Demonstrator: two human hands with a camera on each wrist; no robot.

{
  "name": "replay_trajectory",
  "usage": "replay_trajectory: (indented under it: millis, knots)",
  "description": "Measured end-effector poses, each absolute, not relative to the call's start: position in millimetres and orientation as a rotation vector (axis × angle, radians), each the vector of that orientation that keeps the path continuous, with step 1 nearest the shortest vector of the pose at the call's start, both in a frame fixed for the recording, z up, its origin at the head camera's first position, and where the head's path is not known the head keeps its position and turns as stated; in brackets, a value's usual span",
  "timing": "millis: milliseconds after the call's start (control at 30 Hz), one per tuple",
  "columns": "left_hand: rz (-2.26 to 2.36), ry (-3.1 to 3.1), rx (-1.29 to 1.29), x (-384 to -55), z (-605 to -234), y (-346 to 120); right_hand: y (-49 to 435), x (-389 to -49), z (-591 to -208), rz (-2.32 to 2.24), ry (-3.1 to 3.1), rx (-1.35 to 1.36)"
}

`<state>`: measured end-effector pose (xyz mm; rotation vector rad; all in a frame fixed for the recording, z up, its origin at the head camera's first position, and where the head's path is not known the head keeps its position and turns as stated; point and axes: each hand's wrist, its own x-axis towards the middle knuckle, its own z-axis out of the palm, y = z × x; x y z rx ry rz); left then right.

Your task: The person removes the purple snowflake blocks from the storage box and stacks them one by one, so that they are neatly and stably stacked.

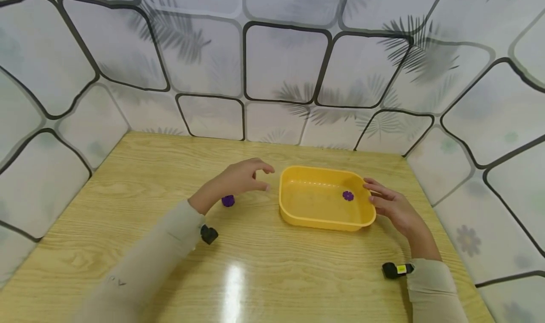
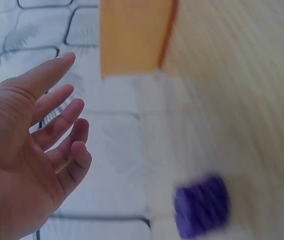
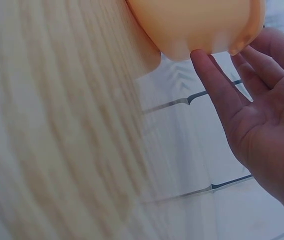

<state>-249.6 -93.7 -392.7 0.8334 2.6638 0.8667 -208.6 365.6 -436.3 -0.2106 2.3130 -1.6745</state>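
A yellow rectangular tray (image 1: 323,222) with rounded corners sits on the table, a small purple flower-shaped piece (image 1: 347,196) inside it near the right end. Just off the tray's left side, my left hand (image 1: 247,176) hovers with thumb and fingers spread apart and nothing between them. Behind its wrist lies a small purple ribbed piece (image 2: 201,206), partly hidden by the forearm in the head view. My right hand (image 1: 393,207) is at the tray's right end, its loosely extended fingers (image 3: 216,82) against the outer wall and rim.
The wood-grain table (image 1: 272,271) meets a patterned wall (image 1: 285,63) at the back and on both sides. A black camera (image 1: 208,234) is strapped to the left wrist, another camera (image 1: 391,270) to the right.
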Motion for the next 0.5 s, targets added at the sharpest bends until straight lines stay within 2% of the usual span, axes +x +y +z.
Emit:
replay_trajectory:
  millis: [267, 500]
  knots:
    - [0.824, 2.584, 1.086, -268, -383, -13, 366, -210, -434, -1.666, 2.321, -0.231]
    - [0.840, 2.480, 1.122, -277, -393, 44, 367, -210, -437, -1.654, 2.316, -0.220]
